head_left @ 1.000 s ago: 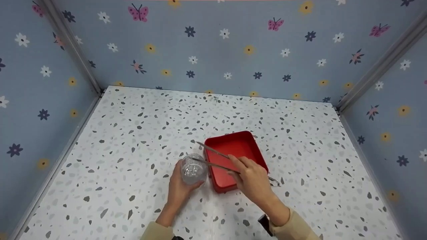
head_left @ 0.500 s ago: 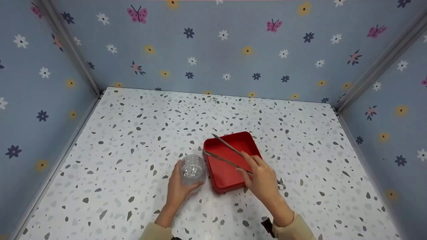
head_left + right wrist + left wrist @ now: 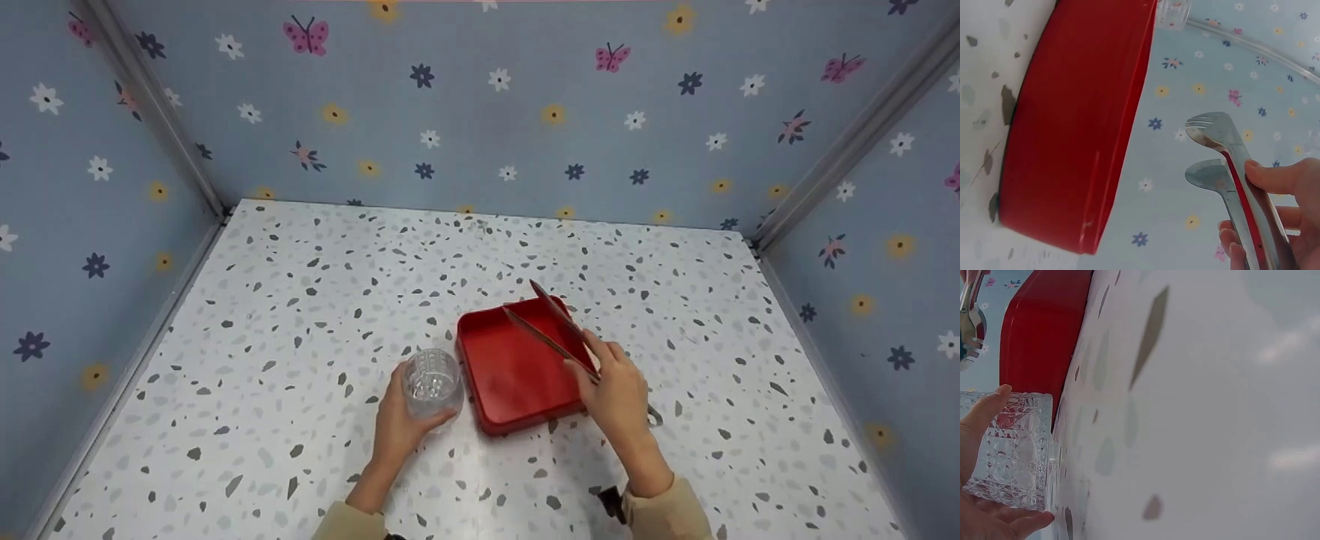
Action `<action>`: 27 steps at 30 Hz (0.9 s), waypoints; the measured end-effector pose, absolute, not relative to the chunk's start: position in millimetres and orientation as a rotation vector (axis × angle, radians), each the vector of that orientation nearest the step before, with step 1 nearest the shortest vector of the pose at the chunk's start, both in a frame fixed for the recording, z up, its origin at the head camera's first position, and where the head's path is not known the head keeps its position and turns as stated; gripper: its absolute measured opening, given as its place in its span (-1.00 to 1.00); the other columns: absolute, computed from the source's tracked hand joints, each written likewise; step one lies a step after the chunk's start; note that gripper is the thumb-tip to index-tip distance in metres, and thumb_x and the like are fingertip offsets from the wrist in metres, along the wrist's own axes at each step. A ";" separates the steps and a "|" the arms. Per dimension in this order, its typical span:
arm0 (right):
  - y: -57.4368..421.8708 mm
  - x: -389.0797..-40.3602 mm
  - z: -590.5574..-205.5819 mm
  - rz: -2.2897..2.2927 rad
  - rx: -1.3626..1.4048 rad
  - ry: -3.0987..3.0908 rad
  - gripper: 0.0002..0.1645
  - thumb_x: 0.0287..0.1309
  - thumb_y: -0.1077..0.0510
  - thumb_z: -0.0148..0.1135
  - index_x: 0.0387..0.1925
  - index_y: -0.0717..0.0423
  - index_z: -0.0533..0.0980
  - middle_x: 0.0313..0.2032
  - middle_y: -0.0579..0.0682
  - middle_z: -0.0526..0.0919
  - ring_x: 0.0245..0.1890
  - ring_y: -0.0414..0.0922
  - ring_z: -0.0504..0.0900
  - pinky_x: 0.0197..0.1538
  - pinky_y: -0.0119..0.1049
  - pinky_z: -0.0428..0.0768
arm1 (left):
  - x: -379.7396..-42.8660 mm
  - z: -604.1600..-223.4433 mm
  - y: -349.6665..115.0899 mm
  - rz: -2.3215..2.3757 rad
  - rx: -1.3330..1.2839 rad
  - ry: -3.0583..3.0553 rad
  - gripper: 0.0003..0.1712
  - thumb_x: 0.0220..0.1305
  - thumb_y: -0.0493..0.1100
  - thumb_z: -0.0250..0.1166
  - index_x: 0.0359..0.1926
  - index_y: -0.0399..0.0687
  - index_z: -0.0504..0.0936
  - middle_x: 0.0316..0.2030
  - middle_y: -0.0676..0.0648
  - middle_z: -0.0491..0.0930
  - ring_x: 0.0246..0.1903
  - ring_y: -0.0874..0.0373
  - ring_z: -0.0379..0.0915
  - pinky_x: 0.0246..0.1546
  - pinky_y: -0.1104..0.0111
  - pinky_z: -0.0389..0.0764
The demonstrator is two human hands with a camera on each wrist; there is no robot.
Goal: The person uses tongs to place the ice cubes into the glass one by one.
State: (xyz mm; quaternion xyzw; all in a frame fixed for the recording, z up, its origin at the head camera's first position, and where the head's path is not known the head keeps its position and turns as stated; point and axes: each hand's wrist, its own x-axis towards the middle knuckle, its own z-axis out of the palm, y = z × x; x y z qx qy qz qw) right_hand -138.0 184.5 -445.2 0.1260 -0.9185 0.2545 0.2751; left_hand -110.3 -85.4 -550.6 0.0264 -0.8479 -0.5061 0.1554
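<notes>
A clear cut-glass tumbler [image 3: 433,382] stands upright left of a shallow red tray [image 3: 517,386]. My left hand [image 3: 400,424] grips it, thumb on one side and fingers round the other; the patterned wall of the tumbler [image 3: 1016,450] shows up close in the left wrist view. Metal serving tongs [image 3: 551,343] are pinched in my right hand [image 3: 621,394] above the tray's right side. In the right wrist view the tongs [image 3: 1258,197] have one fork-shaped end and one spoon-shaped end, spread apart with nothing between them.
The tray and tumbler stand close together on a white speckled tabletop [image 3: 300,337]. Blue walls [image 3: 480,112] printed with flowers and butterflies enclose it at the back and both sides. A dark strap [image 3: 611,502] hangs at the right sleeve.
My right hand has drawn the tongs from over the tumbler rightward across the tray, their ends swinging toward the far right corner. The left hand and tumbler have stayed in place.
</notes>
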 end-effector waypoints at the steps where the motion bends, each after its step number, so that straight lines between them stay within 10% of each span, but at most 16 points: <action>1: 186.7 -139.6 -446.4 0.686 0.315 -2.470 -0.43 -0.16 0.08 0.38 -0.04 0.19 0.49 -0.33 0.11 0.55 -0.48 0.03 0.55 -0.50 -0.10 0.53 | -110.0 -550.8 -85.3 -1.454 0.078 -2.427 0.14 -0.42 -0.02 0.55 0.21 -0.24 0.14 0.11 -0.25 0.31 0.11 -0.11 0.22 0.13 0.12 0.26; 27: 239.1 -174.4 -479.1 0.673 -0.180 -2.548 -0.45 -0.08 0.07 0.32 -0.06 0.29 0.43 -0.31 0.33 0.51 -0.34 0.28 0.49 -0.37 0.14 0.44 | -109.3 -550.9 -88.3 -1.508 0.098 -2.425 0.15 -0.43 -0.03 0.55 0.22 -0.20 0.13 0.11 -0.24 0.31 0.11 -0.09 0.22 0.13 0.13 0.25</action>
